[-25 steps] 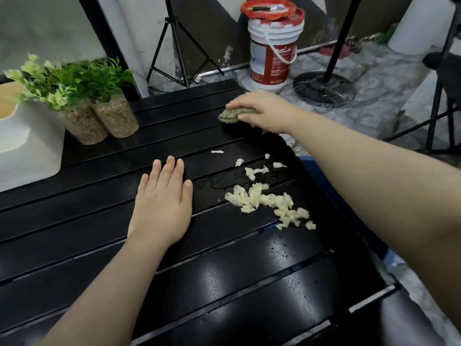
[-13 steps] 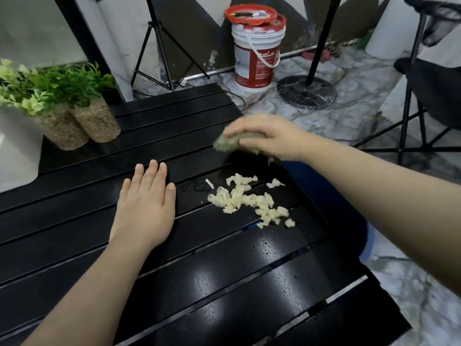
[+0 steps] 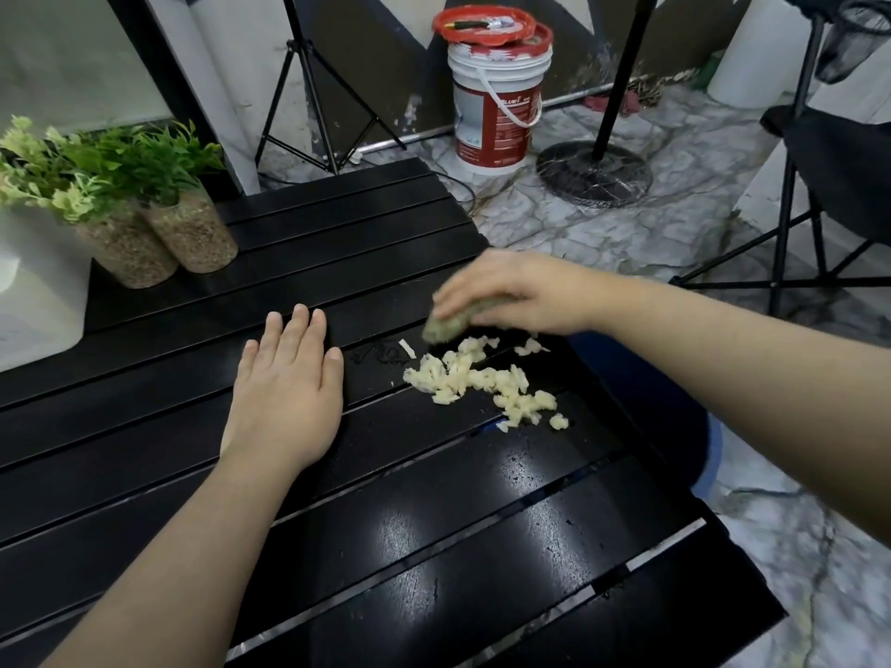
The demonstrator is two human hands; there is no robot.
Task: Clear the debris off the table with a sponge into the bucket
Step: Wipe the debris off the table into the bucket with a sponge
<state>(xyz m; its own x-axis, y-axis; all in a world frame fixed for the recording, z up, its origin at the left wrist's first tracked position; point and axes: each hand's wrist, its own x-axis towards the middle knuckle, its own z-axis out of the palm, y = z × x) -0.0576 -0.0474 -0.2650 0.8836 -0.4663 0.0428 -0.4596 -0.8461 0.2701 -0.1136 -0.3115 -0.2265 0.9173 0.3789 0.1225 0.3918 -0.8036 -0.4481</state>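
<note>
A pile of pale, crumbly debris lies on the black slatted table, near its right edge. My right hand grips a green-grey sponge, blurred by motion, at the far edge of the pile. My left hand lies flat on the table, fingers together, to the left of the debris. A blue bucket shows below the table's right edge, mostly hidden by the table and my right forearm.
Two potted plants in speckled pots and a white container stand at the table's far left. On the floor beyond are a white-and-red paint pail, a tripod, a stand with a round base and a black folding chair.
My right hand has drawn the sponge from the far side of the table toward me, down to the debris. Loose bits have been pushed into the pile. My left hand has stayed put.
</note>
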